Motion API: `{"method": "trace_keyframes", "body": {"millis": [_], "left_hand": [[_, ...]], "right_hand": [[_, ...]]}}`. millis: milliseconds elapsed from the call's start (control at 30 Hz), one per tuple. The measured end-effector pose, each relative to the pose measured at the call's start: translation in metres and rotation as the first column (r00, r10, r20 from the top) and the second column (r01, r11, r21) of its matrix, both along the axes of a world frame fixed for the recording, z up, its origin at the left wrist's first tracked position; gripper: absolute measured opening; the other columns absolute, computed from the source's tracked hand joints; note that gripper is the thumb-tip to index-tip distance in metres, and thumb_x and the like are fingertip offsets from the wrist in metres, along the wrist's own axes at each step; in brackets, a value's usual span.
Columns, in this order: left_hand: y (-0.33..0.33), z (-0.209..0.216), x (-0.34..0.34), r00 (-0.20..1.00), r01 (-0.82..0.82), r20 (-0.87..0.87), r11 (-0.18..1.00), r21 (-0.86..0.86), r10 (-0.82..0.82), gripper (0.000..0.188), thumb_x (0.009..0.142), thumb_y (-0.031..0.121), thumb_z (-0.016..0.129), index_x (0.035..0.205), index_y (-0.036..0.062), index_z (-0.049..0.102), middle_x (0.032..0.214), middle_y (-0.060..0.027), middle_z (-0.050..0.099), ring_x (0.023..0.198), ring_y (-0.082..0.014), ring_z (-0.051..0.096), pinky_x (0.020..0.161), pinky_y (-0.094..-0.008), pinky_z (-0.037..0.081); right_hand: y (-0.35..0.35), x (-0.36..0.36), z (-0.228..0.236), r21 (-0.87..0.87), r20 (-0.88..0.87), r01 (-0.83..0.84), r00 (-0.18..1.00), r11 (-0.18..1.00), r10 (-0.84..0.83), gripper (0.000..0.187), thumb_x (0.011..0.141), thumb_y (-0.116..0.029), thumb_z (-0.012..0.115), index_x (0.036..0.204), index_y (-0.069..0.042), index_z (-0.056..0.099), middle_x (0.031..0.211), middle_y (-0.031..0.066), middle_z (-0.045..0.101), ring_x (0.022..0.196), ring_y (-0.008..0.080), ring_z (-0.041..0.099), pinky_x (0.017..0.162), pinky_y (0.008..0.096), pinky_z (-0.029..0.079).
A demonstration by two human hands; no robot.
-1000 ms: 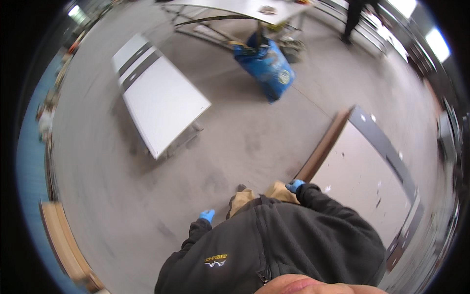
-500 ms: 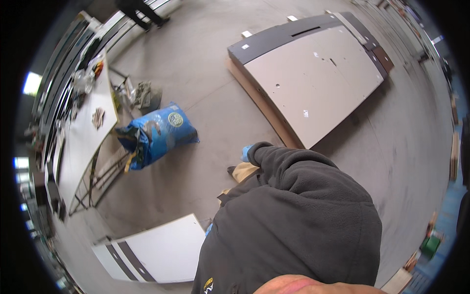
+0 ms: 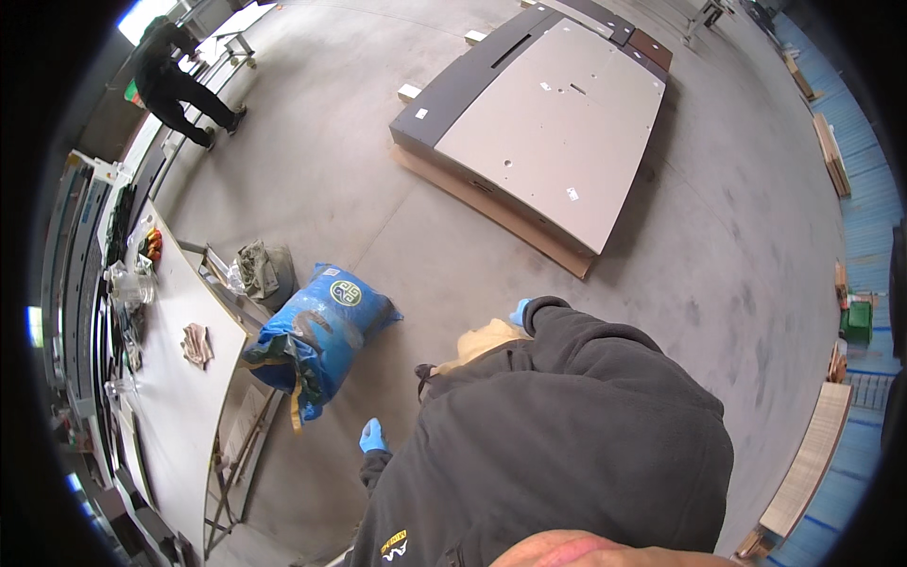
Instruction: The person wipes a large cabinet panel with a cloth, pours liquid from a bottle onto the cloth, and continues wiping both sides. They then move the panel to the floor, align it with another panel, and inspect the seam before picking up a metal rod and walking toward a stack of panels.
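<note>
My left hand (image 3: 373, 436), in a light blue glove, hangs over the floor beside my body. Its fingers look loosely extended, with nothing visible in them. My right hand (image 3: 519, 312), gloved the same, shows just past the dark sleeve cuff. Its fingers are mostly hidden, and I cannot tell whether it grips anything. The left hand is nearest a full blue sack (image 3: 326, 326) with a crumpled open mouth, standing apart from it. Ahead of the right hand lies a stack of large beige and dark grey panels (image 3: 557, 123), touched by neither hand.
A white-topped table (image 3: 184, 406) at the left bears a crumpled cloth (image 3: 196, 346) and clear plastic items. A grey bag (image 3: 260, 269) stands behind the sack. Another person (image 3: 170, 80) bends over a bench at the far left. Boards (image 3: 808, 458) and a green bin (image 3: 857, 322) line the right.
My view has turned and moved forward along the floor. The white striped panel at lower left has left view. My left hand has come into fuller view, and the other person shows more fully.
</note>
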State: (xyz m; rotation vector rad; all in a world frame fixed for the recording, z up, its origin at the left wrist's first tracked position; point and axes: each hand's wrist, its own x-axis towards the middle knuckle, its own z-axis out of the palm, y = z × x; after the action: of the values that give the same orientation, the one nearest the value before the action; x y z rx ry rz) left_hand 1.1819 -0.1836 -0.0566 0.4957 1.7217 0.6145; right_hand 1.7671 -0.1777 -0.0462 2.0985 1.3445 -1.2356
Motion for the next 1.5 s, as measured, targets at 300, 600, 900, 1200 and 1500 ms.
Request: {"method": "trace_keyframes", "body": {"millis": [300,600,900,1200,1500], "left_hand": [[0.056,-0.022,-0.073,0.983,0.147,-0.083,0.973,-0.177,-0.163,0.034,0.097,0.028,0.078,0.119,0.0024,0.075,0.089,0.0014,0.070,0.075,-0.0109,0.061,0.068,-0.0305,0.052],[-0.020,-0.012,-0.052,0.962,-0.227,-0.144,0.972,0.054,0.233,0.043,0.099,0.031,0.075,0.128,0.0000,0.072,0.117,-0.0067,0.076,0.105,-0.0154,0.068,0.095,-0.0337,0.054],[-0.056,-0.034,-0.068,0.827,0.446,-0.187,0.821,-0.357,-0.530,0.035,0.098,0.043,0.066,0.096,0.0093,0.076,0.088,-0.0025,0.075,0.083,-0.0163,0.067,0.077,-0.0362,0.052],[0.069,-0.059,-0.137,0.483,0.743,-0.408,0.609,-0.277,-0.775,0.039,0.097,0.038,0.057,0.091,0.0030,0.075,0.092,-0.0208,0.074,0.084,-0.0309,0.074,0.081,-0.0423,0.057],[0.129,0.010,-0.044,0.946,0.256,-0.230,0.963,0.087,-0.231,0.041,0.098,0.034,0.071,0.125,0.0029,0.073,0.117,-0.0097,0.078,0.109,-0.0188,0.071,0.100,-0.0350,0.054]], "right_hand": [[0.056,-0.096,-0.021,-0.068,-0.137,0.028,0.990,0.997,-0.038,0.047,0.091,-0.045,0.062,0.117,-0.009,0.080,0.118,0.0220,0.076,0.114,0.0374,0.072,0.100,0.0463,0.054],[0.229,-0.124,-0.040,0.159,-0.205,-0.155,0.961,0.975,0.186,0.055,0.095,-0.048,0.059,0.117,-0.001,0.077,0.112,0.0243,0.077,0.111,0.0388,0.073,0.100,0.0465,0.054],[0.242,-0.249,0.032,0.083,-0.387,-0.211,0.894,0.974,0.227,0.051,0.101,-0.045,0.058,0.134,-0.008,0.070,0.133,0.0191,0.071,0.125,0.0343,0.067,0.106,0.0434,0.051],[0.096,-0.188,0.029,0.095,-0.343,0.146,0.933,0.985,-0.106,0.055,0.098,-0.048,0.059,0.128,-0.004,0.073,0.127,0.0237,0.072,0.121,0.0389,0.067,0.104,0.0454,0.051],[-0.031,-0.034,-0.099,-0.259,0.053,-0.146,0.985,0.955,0.165,0.059,0.099,-0.050,0.047,0.131,-0.006,0.070,0.139,0.0284,0.063,0.133,0.0461,0.057,0.111,0.0529,0.043]]}}
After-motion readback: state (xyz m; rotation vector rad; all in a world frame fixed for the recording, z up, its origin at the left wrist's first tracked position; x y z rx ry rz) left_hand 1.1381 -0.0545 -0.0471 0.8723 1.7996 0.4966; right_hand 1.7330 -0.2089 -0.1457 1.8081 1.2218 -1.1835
